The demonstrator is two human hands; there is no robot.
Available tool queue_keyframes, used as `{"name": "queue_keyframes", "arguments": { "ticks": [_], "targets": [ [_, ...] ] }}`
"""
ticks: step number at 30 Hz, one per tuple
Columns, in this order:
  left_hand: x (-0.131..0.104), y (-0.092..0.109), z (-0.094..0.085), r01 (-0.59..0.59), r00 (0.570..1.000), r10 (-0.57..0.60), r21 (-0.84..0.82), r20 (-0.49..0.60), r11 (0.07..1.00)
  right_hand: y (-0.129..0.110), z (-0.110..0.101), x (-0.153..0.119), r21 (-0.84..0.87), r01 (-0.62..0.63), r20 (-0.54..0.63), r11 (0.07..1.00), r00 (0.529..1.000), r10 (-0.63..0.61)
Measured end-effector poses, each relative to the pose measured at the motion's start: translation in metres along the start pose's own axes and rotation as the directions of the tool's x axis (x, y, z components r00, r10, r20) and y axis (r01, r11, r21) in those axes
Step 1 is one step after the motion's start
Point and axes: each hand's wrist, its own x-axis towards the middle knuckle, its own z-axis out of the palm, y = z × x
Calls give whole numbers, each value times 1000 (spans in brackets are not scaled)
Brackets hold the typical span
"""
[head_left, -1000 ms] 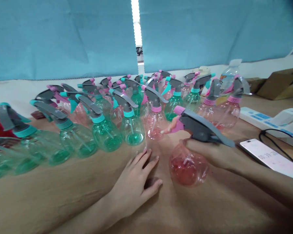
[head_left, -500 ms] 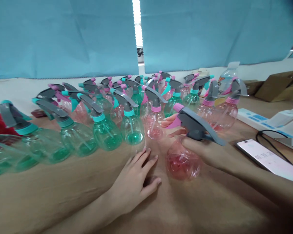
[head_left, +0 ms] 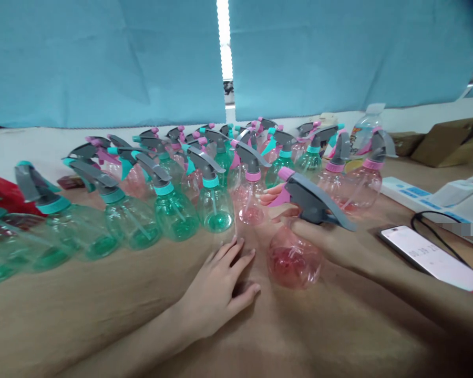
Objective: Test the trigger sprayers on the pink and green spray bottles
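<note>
Against a second ago: the right hand [head_left: 309, 233] has the round, translucent pink plastic spray bottle [head_left: 294, 260] slightly farther left, its fingers now stretched out past the pink trigger [head_left: 279, 197], so the lever seems unpressed. Its neck sits within that hand, right of centre, near side; base contact with the brown tabletop [head_left: 142, 310] is unclear. Left hand [head_left: 216, 286] unchanged: palm down, fingers loosely spread, thumb apart. Containers: translucent green plastic spray bottles [head_left: 177, 215] line the left, dip tubes inside, darker green at their bases, liquid or plastic uncertain; held bottle shows darker pink low down. Far right, a clear plastic bottle [head_left: 364, 128], contents unreadable.
</note>
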Motion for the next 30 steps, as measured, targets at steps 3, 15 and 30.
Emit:
{"name": "queue_keyframes", "arguments": {
  "ticks": [3, 15, 30],
  "targets": [
    [0, 1, -1, 3, 1000, -4, 12, 16, 1000, 0, 0, 0, 0, 3, -3, 1000, 1000, -3],
    [0, 2, -3, 28, 998, -30, 26, 54, 999, -3, -2, -1, -59, 0, -44, 998, 999, -2],
    [-1, 0, -1, 24, 998, -25, 15, 57, 1000, 1, -4, 2, -52, 100, 3, 994, 995, -100]
  ]
}}
